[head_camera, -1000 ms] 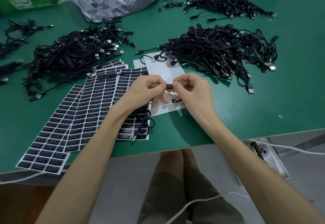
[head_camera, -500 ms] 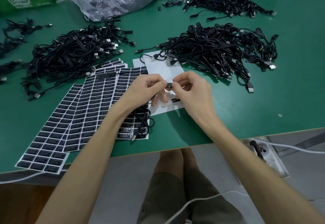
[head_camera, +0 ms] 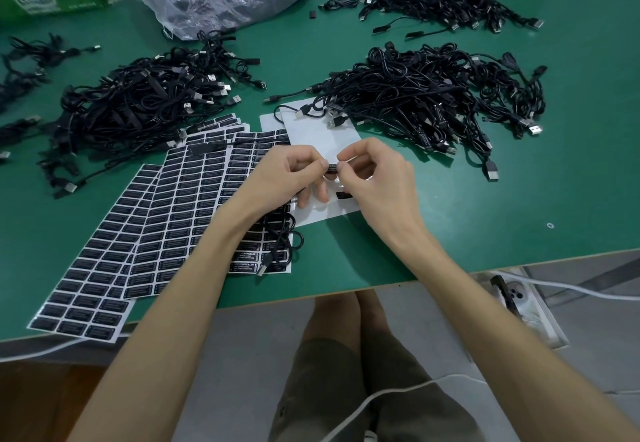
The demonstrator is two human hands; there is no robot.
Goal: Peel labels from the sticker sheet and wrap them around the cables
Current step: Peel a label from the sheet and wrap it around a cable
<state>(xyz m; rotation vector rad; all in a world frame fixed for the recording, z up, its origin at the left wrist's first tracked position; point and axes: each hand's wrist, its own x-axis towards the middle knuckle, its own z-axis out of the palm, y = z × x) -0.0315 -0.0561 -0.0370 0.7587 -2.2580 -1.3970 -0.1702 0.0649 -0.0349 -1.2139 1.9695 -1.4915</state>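
With our left hand (head_camera: 287, 174) and right hand (head_camera: 377, 178) both pinching the label (head_camera: 331, 168) near the table's (head_camera: 519, 219) front edge, we should press it snug around the cable (head_camera: 284, 233).

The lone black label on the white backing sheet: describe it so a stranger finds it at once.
On the green table, find the nearly bare white backing sheet in the middle, right of the full sticker sheets. One small black label lies on it beside the right hand. It is the only label showing there, whereas the neighbouring sheets carry packed rows.
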